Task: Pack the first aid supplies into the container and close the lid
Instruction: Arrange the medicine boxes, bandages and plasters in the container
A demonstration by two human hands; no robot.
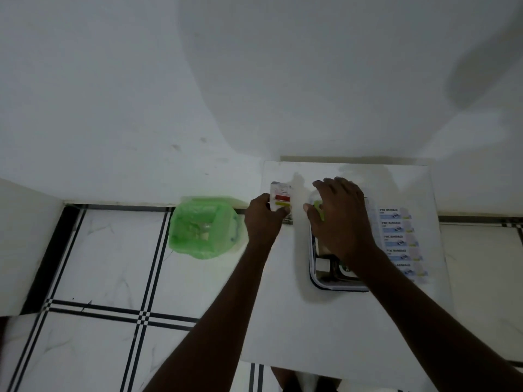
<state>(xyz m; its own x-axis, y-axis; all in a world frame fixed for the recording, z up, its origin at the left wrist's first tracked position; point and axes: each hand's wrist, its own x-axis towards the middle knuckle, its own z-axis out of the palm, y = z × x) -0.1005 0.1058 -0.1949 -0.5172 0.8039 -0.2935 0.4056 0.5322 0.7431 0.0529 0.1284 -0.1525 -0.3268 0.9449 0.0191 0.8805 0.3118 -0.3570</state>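
Left hand pinching a small white packet with red and yellow-green bands at the table's left edge. Right hand spread over a clear rectangular plastic container, fingers on a green-and-clear item (mostly hidden, hard to identify); grip unclear. Just right, a strip of blue-and-white bandage packets, partly covered by the forearm. Far left on the tiled floor, a bin lined with a green bag.
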